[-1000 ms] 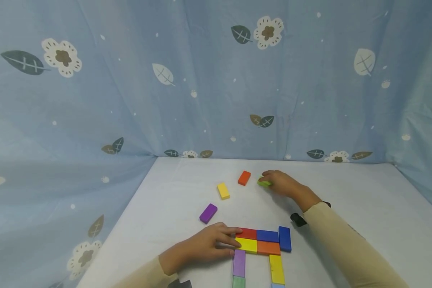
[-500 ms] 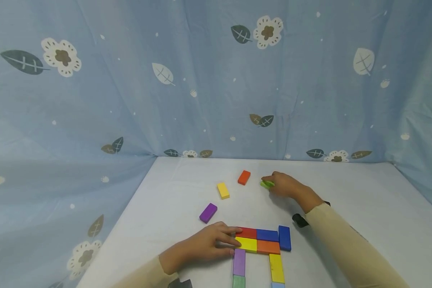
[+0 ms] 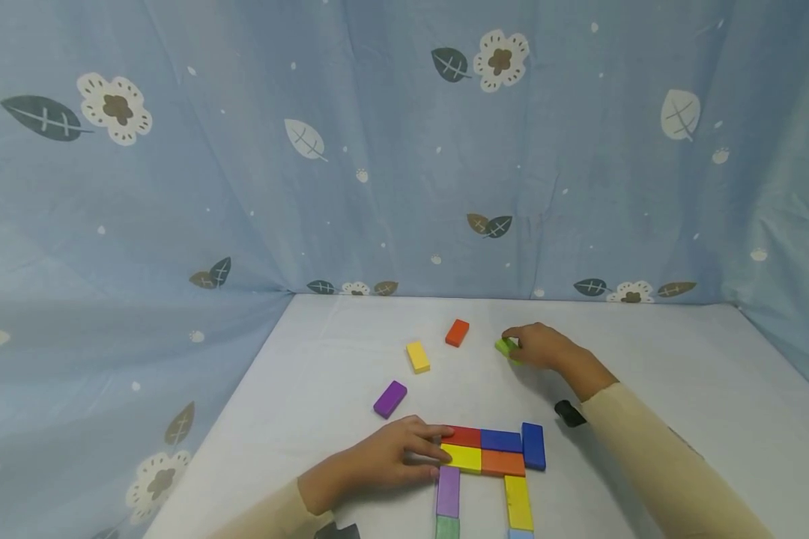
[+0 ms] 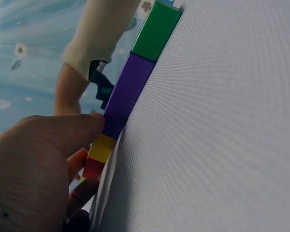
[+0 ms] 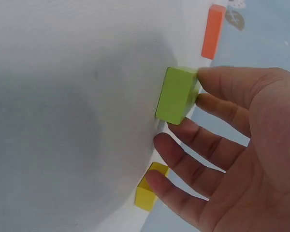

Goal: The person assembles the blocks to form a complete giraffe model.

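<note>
My right hand pinches a light green block between thumb and fingertips over the far part of the white table. In the right wrist view the other fingers spread below it, past a yellow block. My left hand lies at the left side of a block figure, fingertips on the red block and the yellow block. Its thumb touches the purple block, with a green block beyond. Blue and orange blocks complete the two rows, and another blue block stands lengthwise beside them.
Loose on the table lie a purple block, a yellow block and an orange-red block. A yellow block extends toward me from the figure's right. Behind the table hangs a blue patterned curtain.
My right hand has shifted to the right and slightly nearer with the light green block, which has turned a little. My left hand and the block figure look the same.
</note>
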